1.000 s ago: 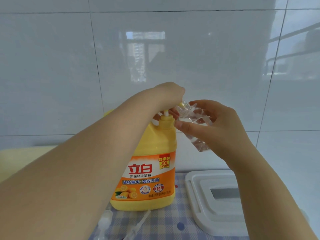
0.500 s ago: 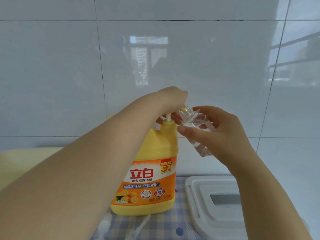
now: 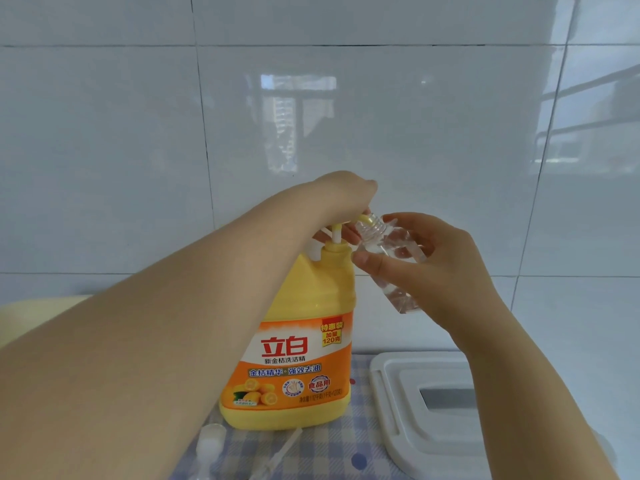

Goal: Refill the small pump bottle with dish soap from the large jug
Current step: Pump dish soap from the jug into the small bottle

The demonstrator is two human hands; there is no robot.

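Jug's pump (image 3: 349,221) slightly higher now

Yellow jug (image 3: 304,327) upright; clear bottle (image 3: 388,251) tilted at spout

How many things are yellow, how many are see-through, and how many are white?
Yellow: 1, the soap jug
See-through: 2, the small bottle and the pump top lying on the cloth
White: 1, the lid on the right
Total: 4
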